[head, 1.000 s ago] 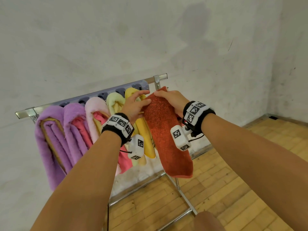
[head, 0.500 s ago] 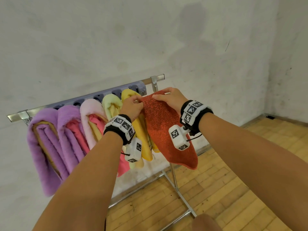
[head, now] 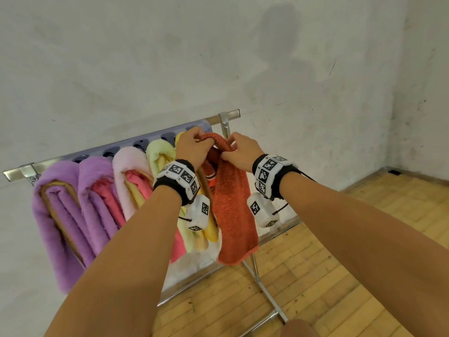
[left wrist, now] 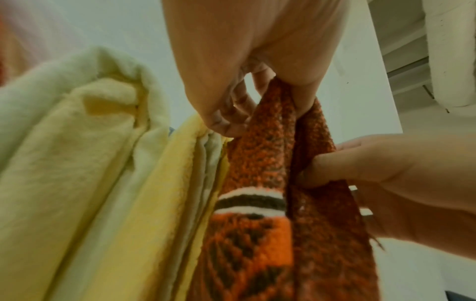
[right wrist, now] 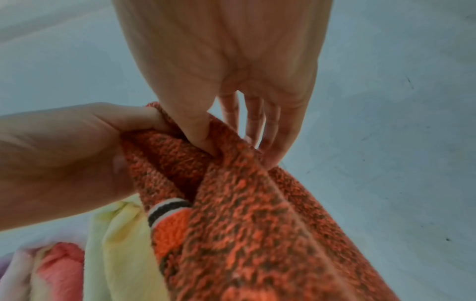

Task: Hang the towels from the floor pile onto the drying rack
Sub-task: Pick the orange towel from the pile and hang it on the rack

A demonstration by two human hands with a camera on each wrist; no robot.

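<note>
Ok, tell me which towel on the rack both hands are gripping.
The orange towel, last at the rack's right end; the purple, pink and yellow ones hang untouched to its left.

The head view looks down over both forearms at the drying rack [head: 136, 149]; both wrist views look up, very close, sharing the orange towel [left wrist: 260, 167].

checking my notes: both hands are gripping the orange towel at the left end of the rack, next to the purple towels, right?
Not quite: the orange towel hangs at the right end of the drying rack, beside the yellow towel, far from the purple towels. The head view shows this. The left hand and the right hand do both grip it.
</note>
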